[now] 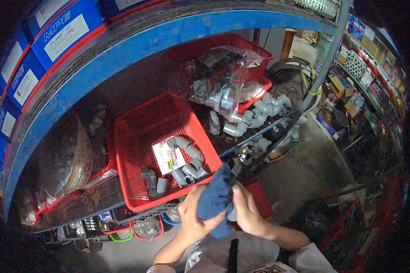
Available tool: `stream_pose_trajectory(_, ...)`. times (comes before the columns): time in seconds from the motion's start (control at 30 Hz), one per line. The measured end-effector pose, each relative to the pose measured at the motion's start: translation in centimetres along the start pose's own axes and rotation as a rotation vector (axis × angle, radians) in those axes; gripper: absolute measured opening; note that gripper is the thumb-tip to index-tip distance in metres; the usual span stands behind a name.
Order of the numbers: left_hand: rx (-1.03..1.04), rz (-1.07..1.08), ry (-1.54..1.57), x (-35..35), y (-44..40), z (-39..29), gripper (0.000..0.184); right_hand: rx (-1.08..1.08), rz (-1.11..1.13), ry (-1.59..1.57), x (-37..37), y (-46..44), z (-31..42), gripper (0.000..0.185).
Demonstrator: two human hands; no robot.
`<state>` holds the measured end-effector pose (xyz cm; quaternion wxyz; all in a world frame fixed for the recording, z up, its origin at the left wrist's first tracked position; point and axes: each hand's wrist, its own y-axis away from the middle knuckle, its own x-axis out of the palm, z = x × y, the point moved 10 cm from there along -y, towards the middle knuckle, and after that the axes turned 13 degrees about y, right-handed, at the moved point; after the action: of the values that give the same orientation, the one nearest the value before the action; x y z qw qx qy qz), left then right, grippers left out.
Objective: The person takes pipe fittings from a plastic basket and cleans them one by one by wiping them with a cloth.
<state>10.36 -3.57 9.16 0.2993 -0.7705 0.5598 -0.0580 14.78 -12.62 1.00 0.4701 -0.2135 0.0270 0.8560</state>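
Observation:
My left hand (195, 217) is wrapped round a blue cloth (212, 200) in front of my body. At the cloth's right side, my right hand (247, 213) has its fingers closed on a grey pipe fitting (232, 213), mostly hidden by the cloth and fingers. Just beyond both hands, a red plastic basket (126, 175) sits on the shelf. Inside it lie several grey pipe fittings (190, 148) and a white printed card (167, 157).
Grey elbow fittings (236, 129) are piled right of the basket, beside clear plastic bags (218, 86). A blue shelf beam (136, 43) arches above, carrying blue boxes (66, 34). Small baskets (149, 229) hang below the shelf. A grey post (321, 75) stands at right.

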Motion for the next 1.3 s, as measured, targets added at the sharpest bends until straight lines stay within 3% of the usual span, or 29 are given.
stream_pose_trajectory(0.07, -0.045, -0.193, -0.080, -1.1, 0.8, 0.8, 0.040, -0.471, -0.279, 0.712, -1.1, 1.7, 5.5, 0.032)
stream_pose_trajectory(0.1, 0.052, -0.369, -0.057, -1.7, 1.2, 0.1, 0.029, -0.267, -0.183, 0.449, -1.5, 0.6, 4.2, 0.032)
stream_pose_trajectory(0.13, 0.052, -0.369, -0.062, -1.7, 1.2, 0.1, 0.029, -0.064, -0.084, 0.187, -1.2, 0.0, 2.5, 0.032)
stream_pose_trajectory(0.23, -0.391, -0.361, 0.368, -1.0, 1.7, 5.6, 0.011, -0.215, -0.105, 0.165, -1.8, -0.3, 3.3, 0.031)
stream_pose_trajectory(0.3, -0.691, -0.443, 0.722, -0.7, 3.3, 8.5, 0.022, -0.414, -0.177, 0.123, -2.6, 0.7, 3.9, 0.030)
stream_pose_trajectory(0.37, -0.887, -0.476, 1.005, -0.2, 5.4, 11.2, 0.040, -0.268, -0.173, -0.088, -3.3, 0.6, 2.1, 0.030)
stream_pose_trajectory(0.4, -0.829, -0.543, 0.984, -1.3, 5.8, 11.5, 0.042, 0.086, 0.140, -0.614, -0.9, 0.2, 0.2, 0.033)
stream_pose_trajectory(0.43, -0.769, -0.607, 0.959, -2.3, 6.1, 11.7, 0.045, 0.087, 0.136, -0.615, -1.3, 0.3, 0.0, 0.033)
stream_pose_trajectory(0.5, -0.596, -0.565, 0.722, -4.4, 5.7, 9.3, 0.048, 0.502, 0.332, -1.103, 1.2, 2.0, -2.4, 0.042)
stream_pose_trajectory(0.53, -0.598, -0.562, 0.722, -4.7, 6.5, 9.3, 0.048, 0.503, 0.329, -1.105, 1.0, 2.1, -2.6, 0.042)
stream_pose_trajectory(0.6, -0.411, -0.354, 0.392, -4.9, 6.0, 6.9, 0.047, 0.591, 0.628, -1.788, 2.4, 3.3, 0.6, 0.043)
stream_pose_trajectory(0.63, -0.299, -0.423, 0.266, -5.1, 4.6, 4.1, 0.044, 0.616, 0.742, -1.944, 2.4, 3.5, 1.5, 0.043)
stream_pose_trajectory(0.67, -0.303, -0.421, 0.265, -5.6, 4.1, 3.5, 0.044, 0.618, 0.738, -1.947, 2.4, 3.6, 1.4, 0.043)
stream_pose_trajectory(0.77, -0.300, -0.057, -0.486, -5.8, 1.2, 0.8, 0.038, 0.471, 0.684, -1.982, 1.4, 3.0, 1.4, 0.046)
stream_pose_trajectory(0.8, -0.370, 0.051, -0.628, -5.5, 0.1, 0.6, 0.038, 0.473, 0.678, -1.983, 1.2, 2.9, 1.2, 0.046)
stream_pose_trajectory(0.83, -0.662, 0.149, -0.663, -6.3, 1.3, 3.0, 0.038, 0.469, 0.650, -1.885, 1.1, 2.9, 0.6, 0.044)
stream_pose_trajectory(0.87, -0.661, 0.151, -0.660, -6.1, 1.3, 3.1, 0.038, 0.462, 0.623, -1.787, 1.0, 2.8, 0.0, 0.043)
stream_pose_trajectory(0.93, -0.208, 0.059, -0.575, -5.2, 0.1, -0.7, 0.035, 0.479, 0.585, -1.760, 0.9, 2.8, -0.5, 0.041)
stream_pose_trajectory(0.97, -0.141, -0.115, -0.407, -6.1, 0.9, -1.0, 0.034, 0.536, 0.525, -1.682, 1.2, 2.8, -1.3, 0.040)
stream_pose_trajectory(1.0, 0.026, -0.285, -0.499, -7.5, 3.1, -0.8, 0.035, 0.591, 0.466, -1.602, 1.4, 3.0, -2.2, 0.040)
stream_pose_trajectory(1.07, -0.084, -0.324, -0.294, -6.5, 4.3, 1.8, 0.035, 0.687, 0.480, -1.647, 2.1, 3.6, -2.7, 0.040)
stream_pose_trajectory(1.13, -0.187, -0.295, -0.163, -4.0, 3.8, 2.5, 0.035, 0.646, 0.408, -1.351, 1.6, 3.4, -3.6, 0.045)
stream_pose_trajectory(1.23, -0.173, -0.335, -0.009, -2.5, 5.0, 3.4, 0.044, 0.823, 0.359, -1.372, 1.9, 4.8, -4.8, 0.052)
stream_pose_trajectory(1.27, -0.059, -0.602, 0.296, -3.7, 7.2, 4.5, 0.047, 0.873, 0.334, -1.339, 1.8, 5.1, -5.5, 0.053)
stream_pose_trajectory(1.3, -0.091, -0.668, 0.266, -4.2, 7.3, 4.7, 0.047, 0.924, 0.309, -1.304, 1.8, 5.5, -6.2, 0.054)
